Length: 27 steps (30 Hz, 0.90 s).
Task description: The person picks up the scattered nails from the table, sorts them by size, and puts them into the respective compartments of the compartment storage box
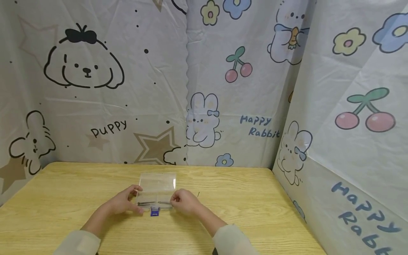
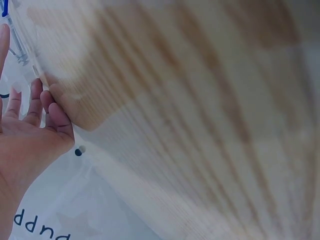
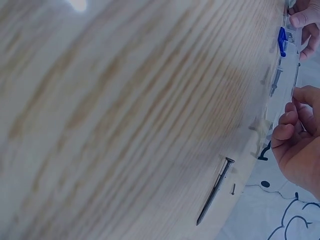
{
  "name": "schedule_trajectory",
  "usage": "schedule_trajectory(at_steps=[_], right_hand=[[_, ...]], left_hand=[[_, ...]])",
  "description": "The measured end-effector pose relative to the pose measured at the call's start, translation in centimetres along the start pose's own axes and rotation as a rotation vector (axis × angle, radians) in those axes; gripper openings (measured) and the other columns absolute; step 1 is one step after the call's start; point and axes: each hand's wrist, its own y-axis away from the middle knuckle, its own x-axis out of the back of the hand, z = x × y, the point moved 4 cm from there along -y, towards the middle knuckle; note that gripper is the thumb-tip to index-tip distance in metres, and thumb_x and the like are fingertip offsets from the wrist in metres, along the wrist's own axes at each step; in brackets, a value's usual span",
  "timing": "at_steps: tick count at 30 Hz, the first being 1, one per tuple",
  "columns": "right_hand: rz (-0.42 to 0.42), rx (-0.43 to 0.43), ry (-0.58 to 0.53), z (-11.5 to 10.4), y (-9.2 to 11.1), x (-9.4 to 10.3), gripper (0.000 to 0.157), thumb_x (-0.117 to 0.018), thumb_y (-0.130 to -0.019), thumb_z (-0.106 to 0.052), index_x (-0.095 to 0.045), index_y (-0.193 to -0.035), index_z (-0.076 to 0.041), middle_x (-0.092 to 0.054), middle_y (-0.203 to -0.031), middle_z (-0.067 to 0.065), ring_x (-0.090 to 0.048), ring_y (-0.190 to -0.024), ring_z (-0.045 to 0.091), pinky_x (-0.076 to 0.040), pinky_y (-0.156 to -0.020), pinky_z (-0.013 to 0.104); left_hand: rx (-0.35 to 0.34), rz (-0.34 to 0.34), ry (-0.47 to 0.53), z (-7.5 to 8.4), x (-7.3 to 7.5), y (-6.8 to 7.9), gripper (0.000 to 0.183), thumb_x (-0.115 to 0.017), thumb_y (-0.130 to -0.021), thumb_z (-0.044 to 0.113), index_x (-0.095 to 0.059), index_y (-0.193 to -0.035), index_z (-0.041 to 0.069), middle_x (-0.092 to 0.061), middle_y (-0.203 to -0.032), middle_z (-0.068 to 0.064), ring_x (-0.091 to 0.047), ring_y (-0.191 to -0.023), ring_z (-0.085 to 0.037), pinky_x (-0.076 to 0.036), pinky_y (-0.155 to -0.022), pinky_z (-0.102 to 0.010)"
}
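A clear plastic box [image 1: 158,184] lies on the table with its lid raised at the back and a blue clasp [image 1: 154,211] at its front. Dark nails [image 1: 146,203] show along the front part inside. My left hand [image 1: 122,202] holds the box's left end, thumb at the front corner and fingers farther back along the side. At the right end, my right hand [image 1: 185,202] pinches a thin nail [image 3: 297,75] between thumb and fingertips, over the box. Its far end is hidden by the fingers. The left wrist view shows the left hand [image 2: 35,135] at the box's edge.
On the wooden table [image 1: 248,198], right of the box, lie a long nail [image 3: 215,192] and a short nail [image 3: 233,189]. Printed cloth [image 1: 153,106] hangs behind the table and along its sides.
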Motion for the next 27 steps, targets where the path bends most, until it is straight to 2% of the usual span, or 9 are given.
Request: schedule_trajectory(at_steps=[8, 18, 27], right_hand=[[-0.015, -0.012, 0.003, 0.29, 0.03, -0.17, 0.014, -0.054, -0.087, -0.020, -0.064, -0.083, -0.010, -0.054, -0.069, -0.008, -0.045, -0.059, 0.003, -0.039, -0.055, 0.017], [-0.026, -0.021, 0.010, 0.32, -0.03, -0.18, 0.015, -0.053, -0.088, -0.021, -0.064, -0.086, -0.011, -0.056, -0.073, -0.008, -0.046, -0.062, 0.002, -0.039, -0.057, 0.017], [-0.018, -0.021, -0.028, 0.21, 0.21, 0.15, 0.014, -0.054, -0.087, -0.021, -0.065, -0.086, -0.012, -0.055, -0.072, -0.009, -0.045, -0.063, 0.003, -0.039, -0.055, 0.018]], left_hand=[[-0.013, 0.006, -0.013, 0.00, -0.08, 0.02, 0.079, -0.079, -0.062, 0.027, -0.034, -0.125, 0.007, -0.037, -0.122, -0.023, -0.032, -0.116, -0.048, -0.029, -0.092, -0.058], [-0.019, 0.012, -0.020, 0.23, 0.03, 0.07, 0.079, -0.079, -0.062, 0.026, -0.034, -0.124, 0.007, -0.037, -0.122, -0.023, -0.034, -0.115, -0.046, -0.032, -0.090, -0.055], [-0.011, 0.009, -0.015, 0.27, 0.02, 0.06, 0.079, -0.079, -0.063, 0.026, -0.033, -0.125, 0.007, -0.036, -0.122, -0.023, -0.034, -0.115, -0.045, -0.031, -0.090, -0.056]])
